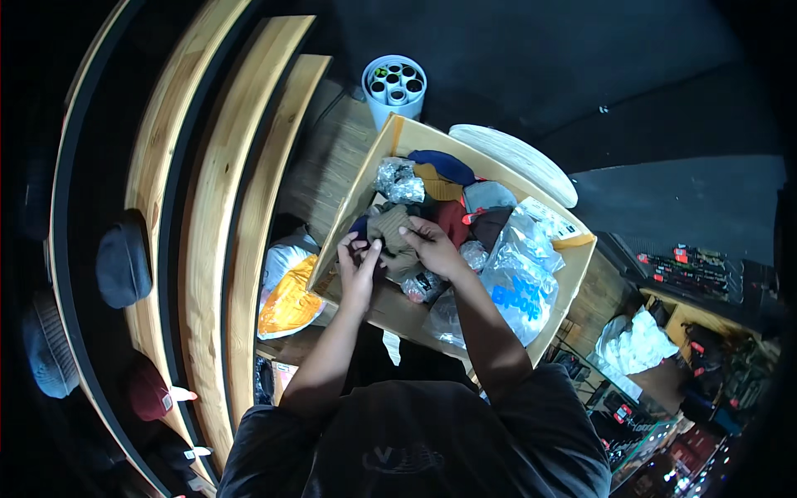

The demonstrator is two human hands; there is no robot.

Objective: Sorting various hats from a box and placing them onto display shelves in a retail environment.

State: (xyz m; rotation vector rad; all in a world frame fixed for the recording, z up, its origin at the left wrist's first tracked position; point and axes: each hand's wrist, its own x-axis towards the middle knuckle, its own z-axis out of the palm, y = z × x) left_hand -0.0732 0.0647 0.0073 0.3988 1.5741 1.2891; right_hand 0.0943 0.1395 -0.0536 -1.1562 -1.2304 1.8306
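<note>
A brown ribbed knit beanie point(392, 233) is held over an open cardboard box point(573, 261). My right hand point(434, 249) grips its right edge between thumb and fingers. At its lower left, my left hand point(359, 264) has its fingers spread and bent; whether they pinch the knit is unclear. Inside the box lie a navy hat point(443, 165), a mustard knit hat point(436, 183), a dark red hat point(451, 221) and a grey hat point(490, 197) with a red tag. Crumpled clear plastic point(398, 179) and a large clear plastic bag point(520, 280) with blue print are also in it.
Curved wooden shelves point(212, 205) rise on the left, with a dark grey beanie point(123, 264) and a maroon hat point(147, 387) on them. A white bin point(395, 109) of rolled tubes and a round white disc point(517, 159) stand behind the box. A yellow-and-white bag point(289, 299) lies beside it.
</note>
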